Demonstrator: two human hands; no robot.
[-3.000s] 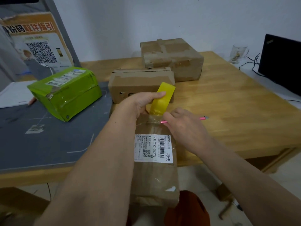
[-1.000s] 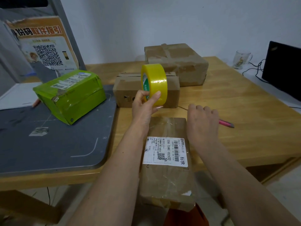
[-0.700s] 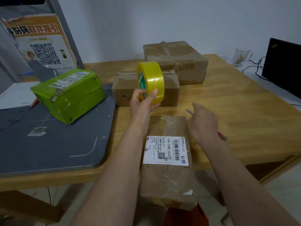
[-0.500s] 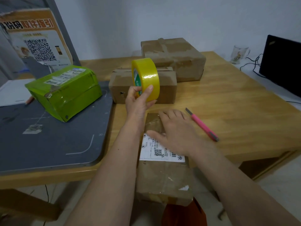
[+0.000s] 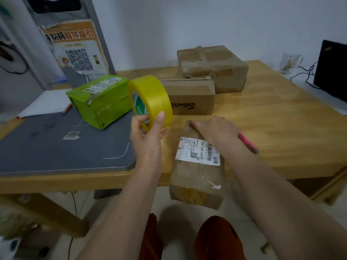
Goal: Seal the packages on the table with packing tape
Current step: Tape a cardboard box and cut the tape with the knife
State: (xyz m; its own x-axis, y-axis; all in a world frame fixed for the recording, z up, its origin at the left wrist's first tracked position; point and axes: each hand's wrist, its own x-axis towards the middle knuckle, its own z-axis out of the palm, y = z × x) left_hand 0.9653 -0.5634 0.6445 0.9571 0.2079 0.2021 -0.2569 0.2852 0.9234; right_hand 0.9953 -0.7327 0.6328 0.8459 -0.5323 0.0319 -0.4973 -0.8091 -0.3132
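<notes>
Head view: tape roll (image 5: pixel 150 102) is pinched in my left hand (image 5: pixel 147 136), fingers clamped on its rim, above the table (image 5: pixel 281 119). Brown package (image 5: pixel 199 173) lies to its right, long axis toward me, overhanging the edge; my right hand (image 5: pixel 216 128) presses flat on its far end, fingers straight.

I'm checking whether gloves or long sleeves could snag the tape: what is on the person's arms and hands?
Nothing shows on either: the left hand and right hand are bare, without gloves, rings or a watch, and both forearms are uncovered with no sleeve in view.
</notes>
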